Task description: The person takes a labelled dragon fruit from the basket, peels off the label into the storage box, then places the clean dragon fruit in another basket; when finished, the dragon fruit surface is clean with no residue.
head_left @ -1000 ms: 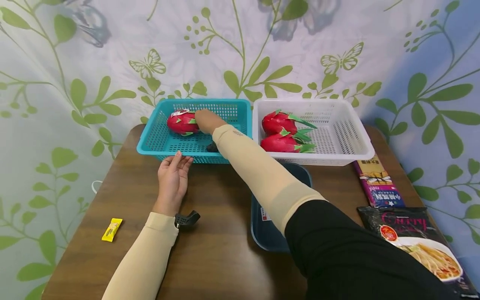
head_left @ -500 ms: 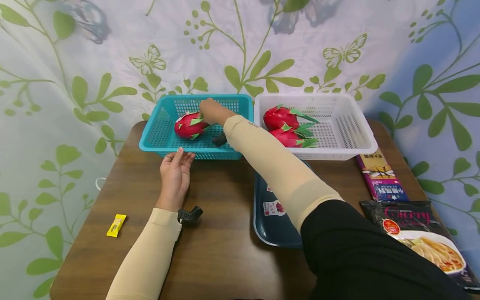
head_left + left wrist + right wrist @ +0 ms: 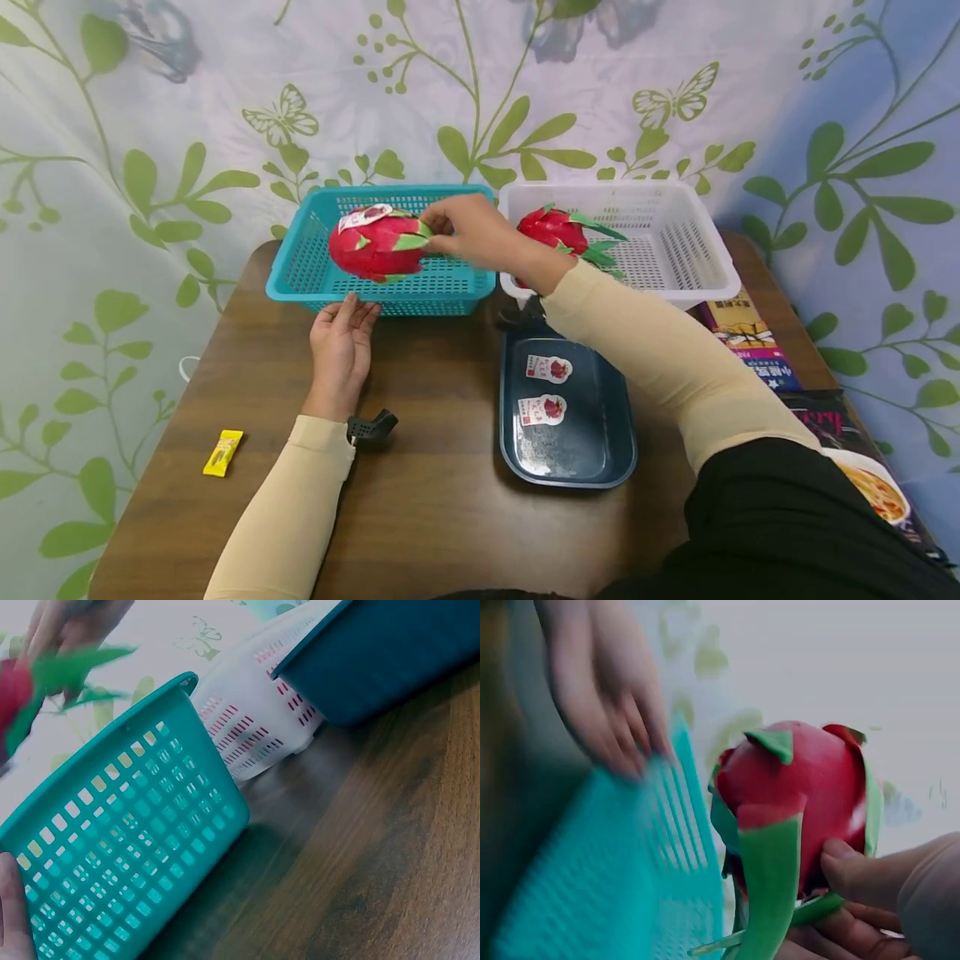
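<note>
My right hand (image 3: pixel 487 237) pinches a red dragon fruit (image 3: pixel 378 246) by its green leafy end, holding it raised over the teal basket (image 3: pixel 435 306). The fruit bears a white sticker on top; in the right wrist view, my thumb presses its side. My left hand (image 3: pixel 339 354) grips the front rim of that basket, thumb on the edge and fingers below. To the right, the white basket (image 3: pixel 675 292) holds red dragon fruit (image 3: pixel 551 229), partly hidden by my right forearm.
A navy tray (image 3: pixel 577 450) with two dragon-fruit stickers (image 3: pixel 549 368) stands in front of the white basket. A small yellow packet (image 3: pixel 222 452) lies at left. A pasta pack (image 3: pixel 750 333) and a black curry noodle bag (image 3: pixel 873 487) lie along the right edge.
My right hand has lifted the dragon fruit up from the teal basket's floor and swung its forearm rightward, uncovering the navy tray. My left hand keeps its hold on the rim.
</note>
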The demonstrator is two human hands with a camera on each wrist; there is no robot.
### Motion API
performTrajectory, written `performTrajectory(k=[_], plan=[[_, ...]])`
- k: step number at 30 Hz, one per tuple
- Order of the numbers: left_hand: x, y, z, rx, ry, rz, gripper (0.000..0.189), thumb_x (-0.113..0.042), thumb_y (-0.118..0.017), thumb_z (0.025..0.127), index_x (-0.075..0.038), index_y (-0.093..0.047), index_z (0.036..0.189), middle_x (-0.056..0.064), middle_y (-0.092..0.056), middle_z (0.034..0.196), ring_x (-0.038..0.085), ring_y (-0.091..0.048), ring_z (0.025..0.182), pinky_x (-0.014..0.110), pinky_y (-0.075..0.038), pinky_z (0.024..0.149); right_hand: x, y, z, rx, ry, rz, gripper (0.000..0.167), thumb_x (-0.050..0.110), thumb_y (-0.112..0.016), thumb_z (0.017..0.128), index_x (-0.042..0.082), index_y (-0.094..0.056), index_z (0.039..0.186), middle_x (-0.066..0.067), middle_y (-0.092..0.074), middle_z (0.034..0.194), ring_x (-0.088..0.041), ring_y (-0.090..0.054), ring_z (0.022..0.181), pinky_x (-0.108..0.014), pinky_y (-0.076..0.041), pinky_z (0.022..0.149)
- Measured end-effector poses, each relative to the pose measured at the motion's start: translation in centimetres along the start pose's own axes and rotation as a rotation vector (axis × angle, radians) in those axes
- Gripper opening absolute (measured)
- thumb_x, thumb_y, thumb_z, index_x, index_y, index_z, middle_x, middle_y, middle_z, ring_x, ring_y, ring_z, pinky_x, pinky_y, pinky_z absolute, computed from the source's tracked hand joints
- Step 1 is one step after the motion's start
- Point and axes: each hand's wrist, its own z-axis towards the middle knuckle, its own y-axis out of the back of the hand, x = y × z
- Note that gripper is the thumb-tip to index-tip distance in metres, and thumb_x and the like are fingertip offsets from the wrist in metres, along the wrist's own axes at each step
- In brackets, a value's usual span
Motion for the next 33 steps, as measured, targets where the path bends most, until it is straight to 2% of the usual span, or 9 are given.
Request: performTrajectory(k=[5,9,16,18,21,24,26,29,33], plan=[[-0.5,0.3,0.0,-0.036,0.012,0.087,0.021,-0.008,-0.070,0.103,0.000,-0.051,0.108,0.015,-0.070,0.106,0.022,-0.070,0.090,0.032,-0.060,0.087,1.2,-1.9,-5.4,0.067,0.066,0.111,0.031,0.015,-0.083,0.094,0.006,-0.076,0.123,-0.002,-0.076,0.108,-0.015,-0.069,0.097,-0.032,-0.057,0.087],[-1.2,0.7,0.1,-0.022,0.071,0.209,0.034,-0.020,-0.075,0.100,-0.003,-0.051,0.116,0.014,-0.072,0.109,0.024,-0.072,0.099,0.035,-0.057,0.094,0.8,-4.4,-7.1,0.163,0.137,0.164,0.027,0.010,-0.083,0.093,0.006,-0.077,0.119,0.000,-0.075,0.106,-0.014,-0.067,0.094,-0.032,-0.058,0.086],[-1.5,2.3,0.6,0.216,0.207,0.115,0.034,-0.013,-0.062,0.108,0.003,-0.045,0.131,0.024,-0.066,0.121,0.038,-0.067,0.114,0.048,-0.049,0.104,-0.6,-7.9,-7.6,0.251,0.092,0.119,0.021,0.010,-0.082,0.094,0.007,-0.078,0.114,-0.001,-0.071,0.104,-0.020,-0.064,0.097,-0.034,-0.057,0.088],[-1.7,2.6,0.4,0.302,0.235,0.203,0.034,-0.017,-0.059,0.110,0.002,-0.044,0.134,0.025,-0.063,0.128,0.041,-0.062,0.123,0.050,-0.048,0.106,-1.2,-8.5,-7.8,0.250,0.063,0.091,0.019,0.010,-0.081,0.095,0.008,-0.078,0.113,-0.001,-0.070,0.102,-0.021,-0.063,0.097,-0.031,-0.055,0.086],[-2.0,3.5,-0.1,0.496,0.257,0.446,0.037,-0.021,-0.053,0.112,0.000,-0.043,0.141,0.024,-0.058,0.141,0.041,-0.052,0.135,0.045,-0.047,0.109,-1.8,-8.9,-7.9,0.246,0.023,0.068,0.018,0.011,-0.081,0.095,0.009,-0.078,0.112,0.000,-0.071,0.100,-0.019,-0.063,0.096,-0.028,-0.053,0.084],[-2.5,4.2,-0.9,0.750,0.258,0.704,0.054,-0.019,-0.060,0.107,-0.001,-0.039,0.153,0.020,-0.050,0.154,0.038,-0.045,0.141,0.041,-0.050,0.106,-2.2,-8.9,-8.1,0.260,-0.017,0.048,0.019,0.014,-0.082,0.095,0.010,-0.078,0.113,0.002,-0.073,0.100,-0.016,-0.065,0.096,-0.027,-0.053,0.086],[-2.7,4.5,-1.5,0.880,0.247,0.833,0.072,-0.015,-0.074,0.097,-0.006,-0.037,0.158,0.016,-0.044,0.157,0.036,-0.040,0.142,0.041,-0.054,0.101,-2.2,-8.6,-8.2,0.289,-0.046,0.025,0.023,0.015,-0.083,0.094,0.010,-0.078,0.115,0.002,-0.075,0.103,-0.015,-0.066,0.099,-0.028,-0.054,0.088],[-2.8,4.3,-2.5,0.932,0.218,1.022,0.094,-0.021,-0.091,0.082,-0.016,-0.038,0.159,0.007,-0.043,0.155,0.034,-0.038,0.140,0.042,-0.058,0.093,-1.8,-7.7,-8.2,0.350,-0.080,-0.005,0.031,0.010,-0.081,0.094,0.007,-0.074,0.124,-0.003,-0.074,0.113,-0.018,-0.066,0.105,-0.031,-0.055,0.093],[-2.6,3.9,-3.8,0.863,0.134,1.199,0.095,-0.025,-0.098,0.075,-0.025,-0.045,0.154,-0.001,-0.050,0.148,0.029,-0.044,0.135,0.042,-0.060,0.087,-0.8,-7.4,-8.1,0.336,-0.085,0.021,0.038,0.008,-0.073,0.097,0.001,-0.068,0.134,-0.009,-0.070,0.125,-0.021,-0.063,0.112,-0.033,-0.054,0.096]])
